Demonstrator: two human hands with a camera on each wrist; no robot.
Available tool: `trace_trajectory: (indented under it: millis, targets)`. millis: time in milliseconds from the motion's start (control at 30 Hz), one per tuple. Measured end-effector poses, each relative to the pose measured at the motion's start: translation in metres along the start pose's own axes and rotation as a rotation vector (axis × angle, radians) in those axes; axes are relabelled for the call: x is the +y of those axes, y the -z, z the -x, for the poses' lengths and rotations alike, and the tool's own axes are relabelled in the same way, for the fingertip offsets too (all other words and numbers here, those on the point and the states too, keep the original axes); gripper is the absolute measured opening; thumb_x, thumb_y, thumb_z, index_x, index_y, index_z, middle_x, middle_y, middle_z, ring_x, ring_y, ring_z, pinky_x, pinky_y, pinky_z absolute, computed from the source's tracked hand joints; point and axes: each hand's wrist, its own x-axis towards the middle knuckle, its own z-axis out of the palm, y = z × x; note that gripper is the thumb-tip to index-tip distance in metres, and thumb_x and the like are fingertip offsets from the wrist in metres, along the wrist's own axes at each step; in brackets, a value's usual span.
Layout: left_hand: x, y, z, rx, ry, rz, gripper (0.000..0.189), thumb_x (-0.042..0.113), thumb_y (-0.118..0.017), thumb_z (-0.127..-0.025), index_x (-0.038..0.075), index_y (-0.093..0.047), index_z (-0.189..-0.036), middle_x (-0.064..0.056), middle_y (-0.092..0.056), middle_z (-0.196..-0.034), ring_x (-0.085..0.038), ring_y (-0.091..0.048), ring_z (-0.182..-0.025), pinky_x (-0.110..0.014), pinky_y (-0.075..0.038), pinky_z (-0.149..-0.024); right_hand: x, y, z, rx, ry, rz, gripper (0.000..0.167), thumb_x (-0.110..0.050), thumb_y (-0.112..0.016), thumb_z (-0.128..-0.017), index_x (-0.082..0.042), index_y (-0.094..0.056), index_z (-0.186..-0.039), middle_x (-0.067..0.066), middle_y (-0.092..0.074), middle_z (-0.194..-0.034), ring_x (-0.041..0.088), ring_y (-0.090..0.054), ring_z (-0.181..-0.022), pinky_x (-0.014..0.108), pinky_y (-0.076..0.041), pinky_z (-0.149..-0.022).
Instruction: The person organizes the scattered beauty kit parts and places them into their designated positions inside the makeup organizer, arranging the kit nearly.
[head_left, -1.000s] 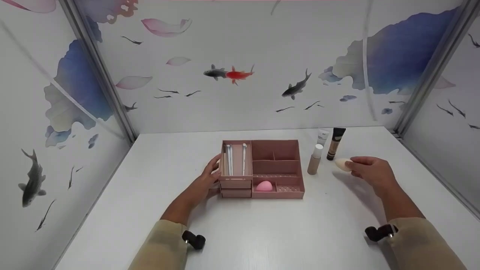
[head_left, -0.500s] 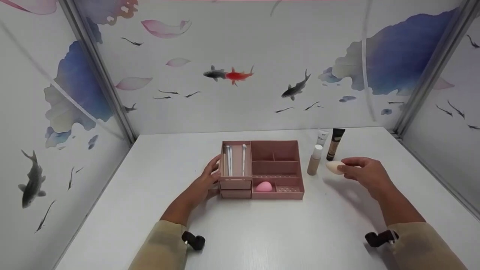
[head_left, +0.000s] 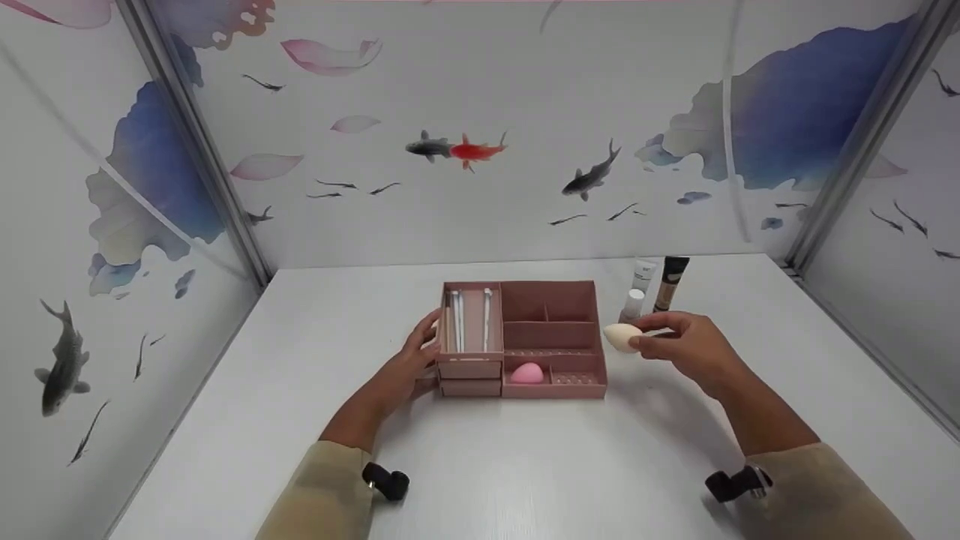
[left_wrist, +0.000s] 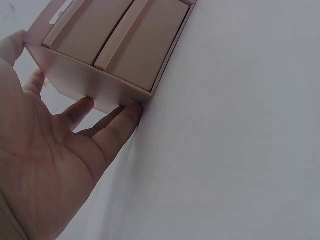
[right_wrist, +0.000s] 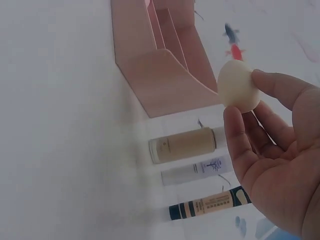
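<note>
A pink desktop organizer (head_left: 551,391) stands on the white table, with white-wrapped sticks (head_left: 460,322) in its left tray and a pink makeup sponge (head_left: 528,373) in the front compartment. Against its left side rest the spread fingertips of my left hand (head_left: 409,358); in the left wrist view that hand (left_wrist: 55,150) touches the side wall beside two drawers (left_wrist: 145,47). My right hand (head_left: 690,346) pinches a cream makeup sponge (head_left: 621,337) between thumb and fingers, just right of the organizer and above the table. The right wrist view shows this sponge (right_wrist: 237,86) clearly, blunt and egg-shaped.
Behind my right hand stand a foundation bottle (head_left: 634,301) with a white cap, a white tube (head_left: 643,274) and a black-capped tube (head_left: 670,283). Printed panels (head_left: 480,217) with fish and leaves enclose the table at the back and sides.
My right hand has carried the cream sponge leftward, from right of the tubes to near the organizer's right edge, and now partly covers the bottle. My left hand stays on the organizer.
</note>
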Motion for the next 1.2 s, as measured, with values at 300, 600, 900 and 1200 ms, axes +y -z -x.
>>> trace_trajectory:
  millis: [300, 600, 900, 1200]
  targets:
    - [0.002, -0.001, 0.003, -0.003, -0.008, -0.003, 0.06, 0.063, -0.049, -0.109, 0.066, -0.018, -0.16, -0.001, -0.009, -0.18, -0.045, -0.025, -0.164, -0.066, -0.033, -0.127, -0.012, -0.019, -0.007, -0.066, 0.049, -0.064, 0.049, -0.029, -0.084, -0.094, -0.006, -0.071, -0.136, 0.016, -0.066, -0.142, 0.019, -0.072, -0.109, 0.031, -0.058, -0.097]
    - [-0.001, 0.0, 0.0, 0.007, -0.006, 0.002, 0.06, 0.065, -0.05, -0.107, 0.067, -0.02, -0.159, 0.0, -0.011, -0.18, -0.045, -0.024, -0.165, -0.067, -0.032, -0.127, -0.027, -0.041, -0.015, -0.093, 0.084, -0.08, 0.044, -0.027, -0.087, -0.091, -0.006, -0.075, -0.128, 0.014, -0.07, -0.127, 0.021, -0.067, -0.107, 0.031, -0.059, -0.091]
    - [0.0, 0.0, 0.002, 0.007, -0.011, -0.008, 0.061, 0.065, -0.049, -0.108, 0.066, -0.019, -0.16, 0.0, -0.01, -0.18, -0.044, -0.025, -0.164, -0.067, -0.032, -0.127, -0.023, -0.05, -0.019, -0.087, 0.039, -0.004, 0.039, -0.028, -0.086, -0.09, -0.013, -0.077, -0.125, 0.016, -0.069, -0.131, 0.026, -0.065, -0.111, 0.039, -0.057, -0.095]
    - [-0.001, 0.0, 0.003, 0.009, -0.022, -0.042, 0.06, 0.064, -0.048, -0.108, 0.067, -0.018, -0.16, 0.001, -0.011, -0.18, -0.042, -0.027, -0.164, -0.068, -0.032, -0.127, -0.015, -0.052, -0.02, -0.099, 0.056, 0.015, 0.037, -0.027, -0.086, -0.09, -0.013, -0.079, -0.123, 0.013, -0.069, -0.127, 0.025, -0.066, -0.107, 0.039, -0.061, -0.092]
